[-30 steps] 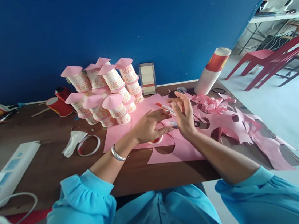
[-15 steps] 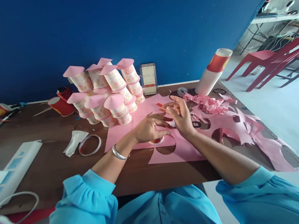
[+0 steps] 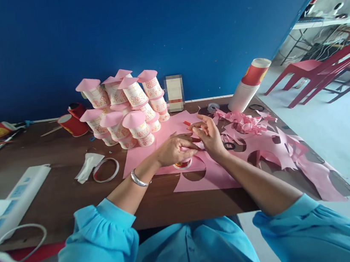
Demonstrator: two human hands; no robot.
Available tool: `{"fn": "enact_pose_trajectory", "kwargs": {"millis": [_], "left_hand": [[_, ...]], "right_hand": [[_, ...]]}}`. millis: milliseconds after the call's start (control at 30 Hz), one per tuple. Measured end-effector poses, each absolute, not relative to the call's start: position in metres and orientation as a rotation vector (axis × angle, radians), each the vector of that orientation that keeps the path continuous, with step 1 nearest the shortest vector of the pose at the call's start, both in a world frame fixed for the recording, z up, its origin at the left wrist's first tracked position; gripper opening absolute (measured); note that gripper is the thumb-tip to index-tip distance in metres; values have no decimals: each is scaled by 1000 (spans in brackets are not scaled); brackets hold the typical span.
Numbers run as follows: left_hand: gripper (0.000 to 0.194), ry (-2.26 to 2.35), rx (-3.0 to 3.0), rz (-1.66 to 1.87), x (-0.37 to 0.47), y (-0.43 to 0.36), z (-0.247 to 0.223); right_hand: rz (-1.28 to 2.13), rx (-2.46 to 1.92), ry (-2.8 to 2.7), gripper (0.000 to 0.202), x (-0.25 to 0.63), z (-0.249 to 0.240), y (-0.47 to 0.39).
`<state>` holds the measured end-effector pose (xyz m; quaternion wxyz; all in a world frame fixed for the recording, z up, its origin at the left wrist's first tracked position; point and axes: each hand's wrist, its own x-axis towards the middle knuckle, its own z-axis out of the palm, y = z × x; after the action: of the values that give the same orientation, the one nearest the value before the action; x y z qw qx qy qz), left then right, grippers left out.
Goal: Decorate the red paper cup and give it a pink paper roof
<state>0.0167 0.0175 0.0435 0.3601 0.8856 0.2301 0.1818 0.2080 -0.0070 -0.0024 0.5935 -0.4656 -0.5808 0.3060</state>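
Note:
My left hand point(image 3: 179, 149) lies palm down with its fingers curled over a small paper cup point(image 3: 183, 164). Only the cup's pale rim and some red show below the hand. My right hand point(image 3: 211, 138) is close by on the right, its thumb and fingers pinched together. A slim orange-red piece point(image 3: 187, 123) sticks out at those fingertips; its kind cannot be made out. Under both hands lies a pink paper sheet point(image 3: 161, 154) with round cut-outs. Behind my left hand stand several stacked cup towers point(image 3: 136, 127), decorated in red and orange, with pink cone roofs.
Pink paper scraps point(image 3: 273, 144) spread across the right side. A tall stack of paper cups point(image 3: 249, 86) leans there, near a roll of tape point(image 3: 213, 107). To the left are a white ring point(image 3: 106, 170), a crumpled tissue point(image 3: 89, 166), red cups point(image 3: 72, 124) and a white box point(image 3: 22, 198).
My right hand has shifted slightly left, and its fingers have drawn in. Less of the orange-red piece shows. My left hand stays over the cup, with its thumb moved slightly.

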Motion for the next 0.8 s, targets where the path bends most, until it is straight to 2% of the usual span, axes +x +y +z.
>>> {"fn": "enact_pose_trajectory", "kwargs": {"millis": [167,333,467,533,667,733,800], "left_hand": [[24,572,2284,540,15,19,40],[38,649,2242,648,9,18,38],[38,631,2174,617,7,17,37],[51,628,2153,605,4,17,37],[97,772,2099,555,-14,14,36],[102,831,2076,519,-24,12,33],[97,843,2068,509,-31,10,27]], "right_hand": [[725,-1094,-1365,54,209,0,-7],[724,-1073,-1359,49,206,1,-10],[701,-1047,-1394,48,204,-4,-10],[687,-1035,-1399,47,203,-5,-9],[654,-1001,-1421,43,200,-4,-13],[620,-1004,-1482,41,195,-5,-17],[582,-1027,-1569,40,189,-7,-22]]}}
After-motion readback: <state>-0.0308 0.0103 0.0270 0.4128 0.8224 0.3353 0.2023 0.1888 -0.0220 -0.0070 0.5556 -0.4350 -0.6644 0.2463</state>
